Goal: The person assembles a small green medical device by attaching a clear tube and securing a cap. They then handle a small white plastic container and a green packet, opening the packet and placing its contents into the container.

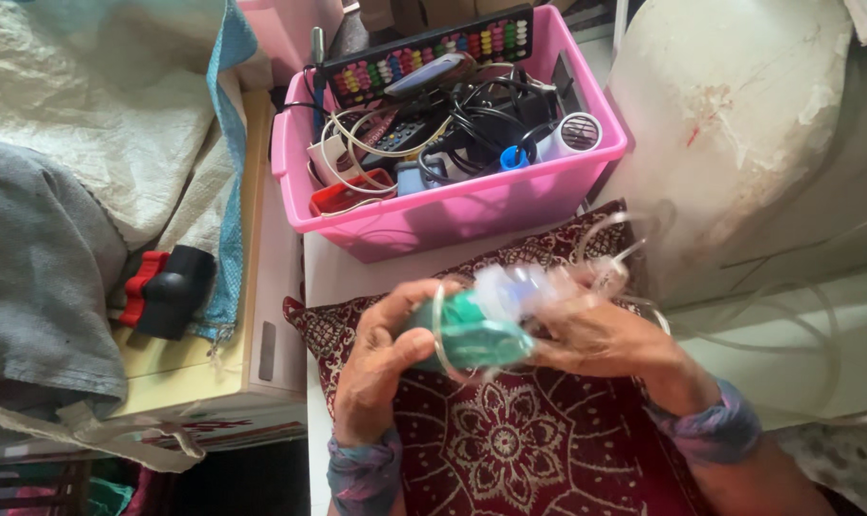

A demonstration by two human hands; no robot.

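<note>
Both hands hold a clear plastic breathing mask (496,311) with a green part, blurred by motion, above a dark red patterned cushion (510,440). My left hand (381,358) grips the green end from the left. My right hand (606,334) holds the clear end from the right. Thin clear tubing (634,229) loops from the mask toward the right and trails over the pale floor.
A pink plastic bin (453,205) behind the cushion holds cables, an abacus, a remote control and small gadgets. At left, a cream box carries grey cloth (42,268), a woven sack and a black and red object (166,287). A worn white wall (739,115) is at right.
</note>
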